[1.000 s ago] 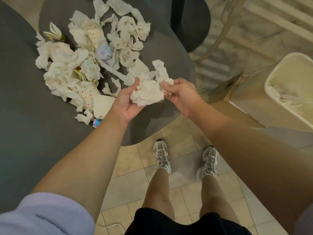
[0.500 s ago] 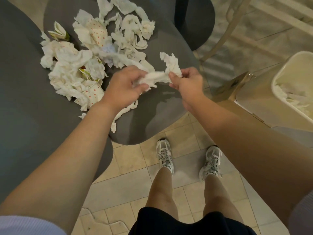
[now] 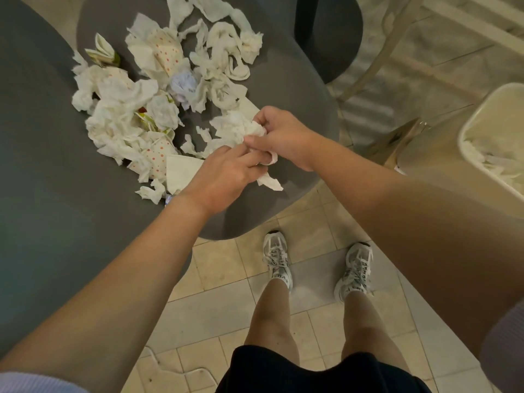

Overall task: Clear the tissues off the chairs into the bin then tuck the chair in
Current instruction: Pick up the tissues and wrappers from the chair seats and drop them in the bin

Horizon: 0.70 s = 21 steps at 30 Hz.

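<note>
A heap of crumpled white tissues (image 3: pixel 136 109), some with red dots, covers the grey chair seat (image 3: pixel 297 89). My right hand (image 3: pixel 283 134) grips a wad of tissue (image 3: pixel 235 129) above the seat's near edge. My left hand (image 3: pixel 224 171) meets it from below, its fingers pinching a strip of the same tissue that hangs down at the front. The white bin (image 3: pixel 479 131), with tissues inside, stands at the right edge of the view.
A second grey seat (image 3: pixel 334 29) and its dark post sit behind the chair. A large grey surface (image 3: pixel 34 194) fills the left. A pale chair frame (image 3: pixel 397 32) and a brown cardboard box (image 3: pixel 397 140) stand at the right. My feet stand on the tiled floor (image 3: pixel 226 302).
Both hands have dropped lower toward the seat's near edge and closed together. The tissue stretched between them is now bunched into a wad in my right hand.
</note>
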Tool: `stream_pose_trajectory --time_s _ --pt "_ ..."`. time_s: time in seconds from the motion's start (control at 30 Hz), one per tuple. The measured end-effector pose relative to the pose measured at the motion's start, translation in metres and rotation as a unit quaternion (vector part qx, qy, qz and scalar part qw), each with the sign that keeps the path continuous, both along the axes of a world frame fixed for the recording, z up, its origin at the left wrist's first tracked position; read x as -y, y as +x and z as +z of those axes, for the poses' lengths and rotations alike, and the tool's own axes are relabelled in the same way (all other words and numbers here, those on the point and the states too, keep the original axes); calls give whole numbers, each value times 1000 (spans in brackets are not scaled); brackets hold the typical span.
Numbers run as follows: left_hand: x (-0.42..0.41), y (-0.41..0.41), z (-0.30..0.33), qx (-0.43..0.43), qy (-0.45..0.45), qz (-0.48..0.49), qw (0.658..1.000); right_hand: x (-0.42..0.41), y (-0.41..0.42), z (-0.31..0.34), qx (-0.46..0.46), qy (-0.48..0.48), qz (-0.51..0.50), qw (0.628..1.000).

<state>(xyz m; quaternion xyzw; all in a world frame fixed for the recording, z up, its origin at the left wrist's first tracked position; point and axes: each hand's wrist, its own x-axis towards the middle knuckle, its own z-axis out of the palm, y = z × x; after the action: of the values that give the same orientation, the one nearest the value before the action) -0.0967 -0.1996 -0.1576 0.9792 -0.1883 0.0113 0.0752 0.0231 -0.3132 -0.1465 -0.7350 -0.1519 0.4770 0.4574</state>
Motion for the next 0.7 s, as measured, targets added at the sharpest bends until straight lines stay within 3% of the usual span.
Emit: stream_pose_trajectory --time_s 0.3,0.7 --pt "12 -16 4 -22 -34 71 997 48 10 2 91 22 -115 989" --pt "71 32 19 54 -65 69 994 157 40 20 240 12 -215 947"
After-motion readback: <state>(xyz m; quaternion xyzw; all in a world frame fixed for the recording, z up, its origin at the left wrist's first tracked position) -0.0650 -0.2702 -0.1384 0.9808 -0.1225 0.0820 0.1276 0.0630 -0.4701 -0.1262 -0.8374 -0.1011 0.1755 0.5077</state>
